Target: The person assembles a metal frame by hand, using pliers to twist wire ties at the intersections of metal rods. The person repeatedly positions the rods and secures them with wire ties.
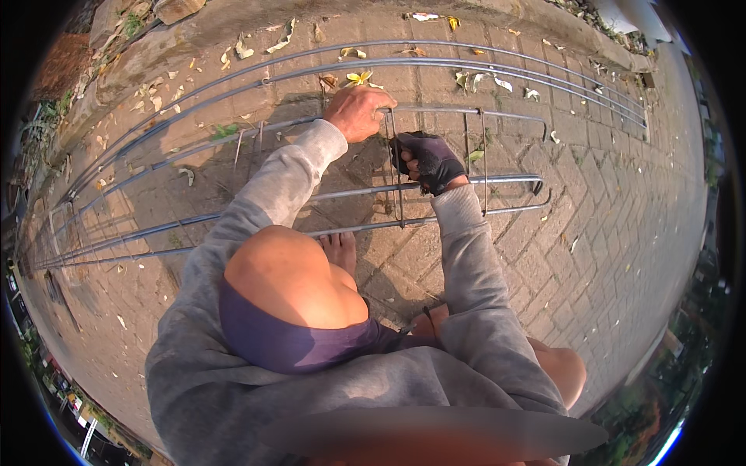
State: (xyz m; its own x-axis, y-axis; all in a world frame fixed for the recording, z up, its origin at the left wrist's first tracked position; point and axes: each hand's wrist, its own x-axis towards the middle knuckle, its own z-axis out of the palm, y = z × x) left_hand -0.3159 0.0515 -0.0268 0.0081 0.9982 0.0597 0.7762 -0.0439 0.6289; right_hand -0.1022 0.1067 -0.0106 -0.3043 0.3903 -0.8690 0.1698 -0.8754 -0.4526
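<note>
A long cage of steel reinforcing bars lies across the paving in front of me, its bar ends hooked at the right. Square wire stirrups stand along it, one between my hands and another further right. My left hand, bare, is closed around the far bar at the corner of the nearer stirrup. Inside the cage, just right of that stirrup, my right hand wears a dark fingerless glove. Its fingers are curled tight, and whatever they hold is hidden.
Loose long rods run beyond the cage, bending toward the left. A stone kerb borders the far side, with dry leaves scattered about. My bare foot rests close to the cage's near bar. Brick paving extends to the right.
</note>
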